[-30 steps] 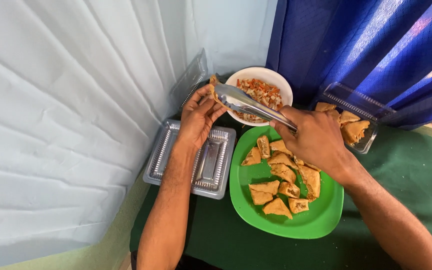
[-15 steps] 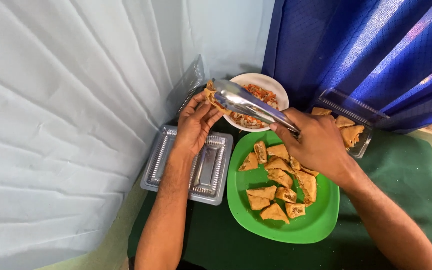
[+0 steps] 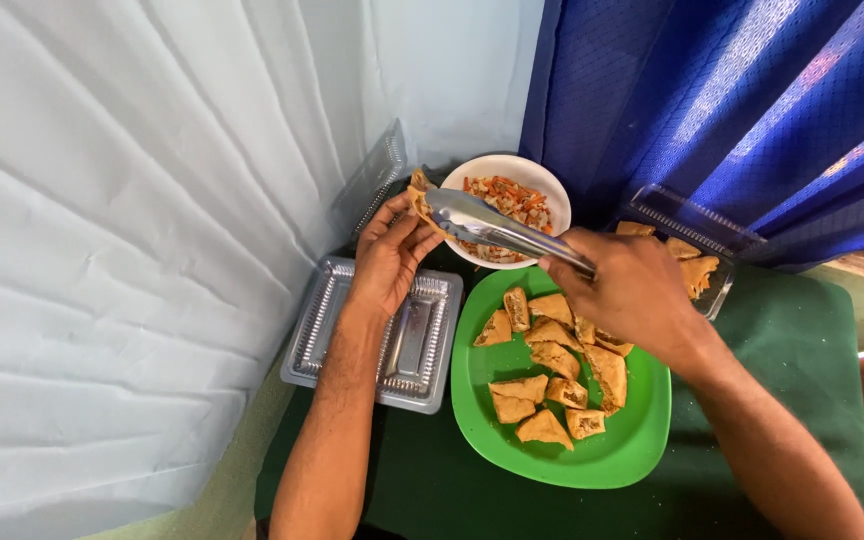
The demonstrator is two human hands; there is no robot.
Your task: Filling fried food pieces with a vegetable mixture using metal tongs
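Up at the far corner of the desk, a fried pastry pocket sits cradled in the fingertips of the left hand, held just off the white bowl's nine o'clock edge. It looks light and crisp-skinned, thin-walled, probably brittle at the corners and a touch greasy, so a soft pinch along the edges suits it better than a squeeze across the middle. The right hand is wrapped around the handle of the metal tongs, whose tips reach right up to that pocket; whether the blades pinch filling I cannot tell.

Moving outward: the white bowl carries a chopped orange-and-pale vegetable filling, loose and moist by the look of it. At six o'clock from the bowl, a green plate bears a heap of golden triangular pieces, stacked loosely and touching one another. At nine o'clock from the plate lies a clear plastic tray, open, its lid standing against the wall. At two o'clock, a second clear container holds more fried pieces.

The desk wears a dark green cloth, soft and a little rumpled. Pale pleated fabric hangs on the left, blue curtain behind at twelve.
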